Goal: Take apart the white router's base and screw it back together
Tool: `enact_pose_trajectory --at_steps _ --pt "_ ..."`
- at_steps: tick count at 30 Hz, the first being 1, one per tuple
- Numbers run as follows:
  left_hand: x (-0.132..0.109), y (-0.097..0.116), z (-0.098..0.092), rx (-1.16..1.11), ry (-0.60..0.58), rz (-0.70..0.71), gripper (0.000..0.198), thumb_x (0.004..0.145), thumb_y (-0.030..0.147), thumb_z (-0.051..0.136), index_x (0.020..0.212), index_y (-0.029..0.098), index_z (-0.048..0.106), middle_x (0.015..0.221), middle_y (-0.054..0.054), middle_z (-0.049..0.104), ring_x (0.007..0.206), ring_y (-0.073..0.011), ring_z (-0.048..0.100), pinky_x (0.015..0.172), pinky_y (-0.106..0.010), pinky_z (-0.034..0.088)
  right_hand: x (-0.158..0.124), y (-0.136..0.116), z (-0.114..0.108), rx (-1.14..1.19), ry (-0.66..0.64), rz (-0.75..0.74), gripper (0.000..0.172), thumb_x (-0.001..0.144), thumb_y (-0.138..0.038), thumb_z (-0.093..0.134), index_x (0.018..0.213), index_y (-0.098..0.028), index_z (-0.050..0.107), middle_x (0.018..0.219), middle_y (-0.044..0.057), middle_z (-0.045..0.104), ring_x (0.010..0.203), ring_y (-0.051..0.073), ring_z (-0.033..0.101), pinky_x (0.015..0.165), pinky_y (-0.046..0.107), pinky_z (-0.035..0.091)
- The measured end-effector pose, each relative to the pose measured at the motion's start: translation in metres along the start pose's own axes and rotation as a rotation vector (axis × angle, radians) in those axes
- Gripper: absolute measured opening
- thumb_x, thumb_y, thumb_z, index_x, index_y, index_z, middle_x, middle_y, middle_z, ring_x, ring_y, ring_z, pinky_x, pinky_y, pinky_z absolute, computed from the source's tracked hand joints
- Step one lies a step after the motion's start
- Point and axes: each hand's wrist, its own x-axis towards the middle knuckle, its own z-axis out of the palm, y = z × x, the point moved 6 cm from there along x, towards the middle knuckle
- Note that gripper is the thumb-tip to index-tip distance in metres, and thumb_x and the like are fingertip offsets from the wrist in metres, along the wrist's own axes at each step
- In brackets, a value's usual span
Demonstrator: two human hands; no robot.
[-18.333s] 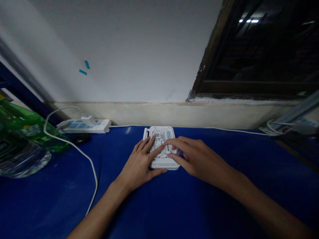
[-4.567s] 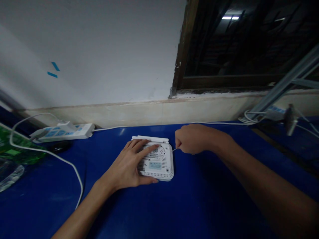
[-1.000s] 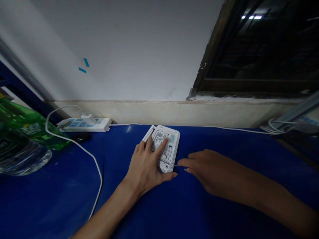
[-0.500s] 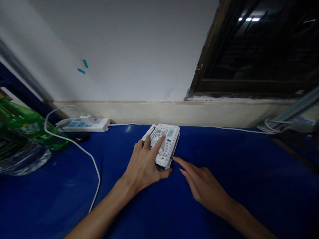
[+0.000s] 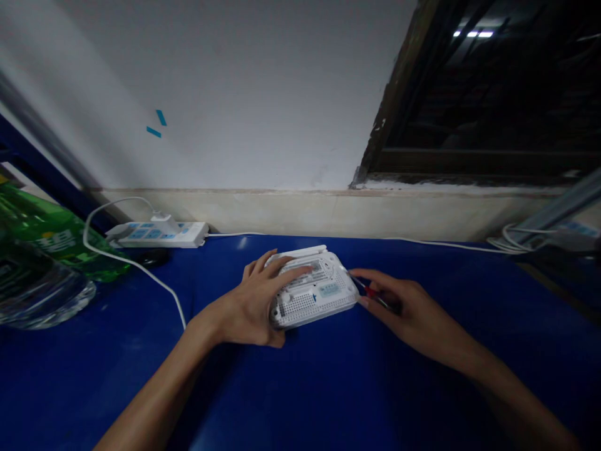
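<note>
A white router-like device (image 5: 328, 289) with rows of small vent holes, labels and a white antenna along its far edge lies slanted on the blue tabletop (image 5: 300, 388). My left hand (image 5: 256, 297) grips its left end, fingers spread over the top and thumb at the near left corner. At the device's right end is my right hand (image 5: 404, 307), its fingers curled around a small red and dark screwdriver-like tool (image 5: 374, 294). The thin tip of that tool reaches the device's right edge.
At the far left stand a green bottle (image 5: 56, 232) and a clear bottle (image 5: 42, 294). A white power strip (image 5: 188, 235) with a plugged-in charger and white cable lies by the wall. A dark object (image 5: 153, 257) sits beside it.
The device has turned clockwise, its long side now running left to right. My left hand has shifted left with it; my right hand has moved right and up, and the red tool now shows.
</note>
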Motion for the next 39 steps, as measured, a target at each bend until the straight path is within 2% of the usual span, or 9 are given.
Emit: enact_pose_trajectory --at_steps 3,7,14,22,25,27,30,33,39 --pt "0.002 -0.004 -0.001 0.011 0.063 -0.033 0.116 0.062 0.042 0.089 0.159 0.041 0.026 0.163 -0.011 0.028 0.151 -0.0490 0.013 0.115 -0.072 0.018 0.017 0.008 -0.014 -0.095 0.142 0.065 0.045 0.094 -0.035 0.059 0.138 -0.026 0.059 0.076 -0.002 0.069 0.060 0.015 0.063 0.055 0.027 0.048" --pt "0.005 -0.006 -0.001 -0.028 0.174 -0.055 0.106 0.070 0.058 0.084 0.159 0.037 0.029 0.152 -0.014 0.044 0.143 -0.0450 0.031 0.112 -0.070 0.028 0.022 0.022 -0.011 -0.181 0.229 0.122 0.045 0.090 -0.028 0.060 0.134 -0.020 0.062 0.066 -0.003 0.065 0.054 0.015 0.061 0.053 0.028 0.047" --pt "0.010 -0.005 -0.002 -0.224 0.142 0.099 0.107 0.073 0.036 0.087 0.159 0.040 0.025 0.161 -0.007 0.038 0.148 -0.0386 0.029 0.116 -0.066 0.030 0.012 0.026 0.014 -0.225 0.141 0.105 0.040 0.088 -0.025 0.064 0.128 -0.021 0.067 0.078 0.003 0.074 0.064 0.018 0.068 0.055 0.027 0.049" --pt "0.016 -0.001 -0.006 -0.314 0.121 0.157 0.106 0.072 0.031 0.087 0.158 0.039 0.026 0.160 -0.008 0.037 0.145 -0.0360 0.038 0.116 -0.061 0.034 0.001 0.033 0.001 -0.087 0.050 0.146 0.036 0.097 -0.037 0.058 0.129 -0.022 0.067 0.077 0.003 0.076 0.063 0.019 0.071 0.058 0.029 0.055" --pt "0.016 0.001 -0.009 -0.289 0.139 0.154 0.108 0.071 0.030 0.088 0.159 0.038 0.026 0.161 -0.007 0.036 0.146 -0.0348 0.035 0.118 -0.059 0.032 0.000 0.028 -0.009 -0.052 0.152 0.051 0.041 0.097 -0.046 0.059 0.131 -0.024 0.065 0.096 0.007 0.077 0.077 0.021 0.073 0.069 0.034 0.060" --pt "0.015 0.002 -0.011 -0.262 0.156 0.160 0.110 0.069 0.030 0.089 0.159 0.037 0.025 0.161 -0.006 0.035 0.147 -0.0341 0.032 0.120 -0.058 0.029 0.002 0.019 -0.008 -0.082 0.182 -0.080 0.065 0.089 -0.050 0.070 0.146 -0.027 0.052 0.129 0.012 0.068 0.110 0.028 0.069 0.092 0.044 0.058" --pt "0.014 0.002 -0.014 -0.247 0.191 0.159 0.115 0.066 0.031 0.090 0.160 0.038 0.023 0.160 -0.006 0.038 0.145 -0.0352 0.034 0.119 -0.058 0.030 0.007 0.006 0.004 -0.127 0.046 -0.206 0.105 0.074 -0.052 0.084 0.160 -0.036 0.027 0.165 0.011 0.032 0.148 0.036 0.036 0.116 0.059 0.037" --pt "0.012 0.000 -0.013 -0.275 0.202 0.153 0.115 0.066 0.031 0.090 0.160 0.038 0.023 0.159 -0.007 0.038 0.144 -0.0356 0.037 0.117 -0.057 0.035 0.013 -0.001 0.013 -0.170 -0.075 -0.206 0.108 0.072 -0.048 0.086 0.160 -0.040 0.024 0.169 0.008 0.023 0.151 0.036 0.030 0.118 0.059 0.035" --pt "0.006 -0.004 -0.020 -0.271 0.280 0.125 0.113 0.064 0.038 0.091 0.159 0.036 0.031 0.163 -0.011 0.027 0.150 -0.0414 0.027 0.118 -0.062 0.033 0.025 -0.008 0.008 -0.199 -0.148 -0.242 0.103 0.069 -0.046 0.087 0.158 -0.037 0.035 0.162 0.009 0.037 0.145 0.037 0.041 0.116 0.057 0.040"
